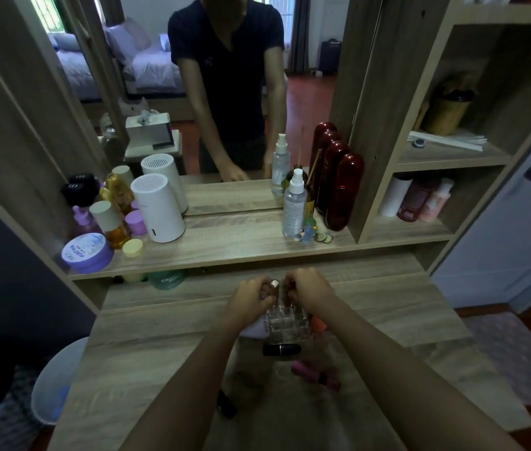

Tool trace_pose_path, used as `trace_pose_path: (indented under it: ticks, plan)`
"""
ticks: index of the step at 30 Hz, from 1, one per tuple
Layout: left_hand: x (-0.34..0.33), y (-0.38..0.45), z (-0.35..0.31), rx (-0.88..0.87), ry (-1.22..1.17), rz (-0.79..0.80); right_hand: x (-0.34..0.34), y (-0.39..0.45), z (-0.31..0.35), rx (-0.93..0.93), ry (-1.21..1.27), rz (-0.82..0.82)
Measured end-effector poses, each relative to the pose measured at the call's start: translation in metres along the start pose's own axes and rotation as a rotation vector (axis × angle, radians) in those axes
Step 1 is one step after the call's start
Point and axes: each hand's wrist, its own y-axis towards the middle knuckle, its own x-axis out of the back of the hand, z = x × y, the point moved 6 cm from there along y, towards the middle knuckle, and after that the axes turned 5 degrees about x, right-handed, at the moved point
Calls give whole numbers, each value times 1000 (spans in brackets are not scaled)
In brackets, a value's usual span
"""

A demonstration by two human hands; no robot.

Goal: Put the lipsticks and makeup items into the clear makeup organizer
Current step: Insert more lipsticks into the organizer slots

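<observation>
The clear makeup organizer (285, 323) stands mid-desk, its grid of cells see-through. My left hand (251, 296) is at its far left corner, fingers closed around a gold-capped lipstick (274, 288) held upright over the back row. My right hand (309, 289) grips a dark red lipstick (290, 289) just beside it, above the back cells. A black lipstick (281, 349) lies on its side in front of the organizer. A pink tube (314, 374) lies nearer me. Another dark lipstick (226, 403) lies left, partly under my left forearm. A white item (256, 330) leans against the organizer's left side.
An orange item (318, 325) peeks out right of the organizer. The raised shelf behind holds a purple jar (86, 253), white cylinders (158, 211), a spray bottle (295, 203) and dark red cases (344, 193). A mirror stands behind. A white bin (59, 382) sits left of the desk.
</observation>
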Motion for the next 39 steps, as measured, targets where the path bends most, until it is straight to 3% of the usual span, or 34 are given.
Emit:
trace_pose_path:
  ticks: [5,11,17,23,31,34,39]
  plan:
    - [3,-3,-4,-9,-5,-19,2,-6,0,22,5,-1]
    - [4,-5,-7,-18,1,-25,20,-47,2,175,-100,-274]
    - [6,-9,-4,1,0,-14,-46,-77,-16,251,-332,220]
    - [11,-18,-3,25,-6,-11,-76,-94,-28,143,-312,261]
    - [17,-36,-1,17,83,-41,-67,-99,-30,81,-269,368]
    - [16,-41,0,-7,111,-44,-34,-83,-28,78,-171,310]
    - [-1,-56,-7,-97,173,44,48,-53,-25,23,-130,34]
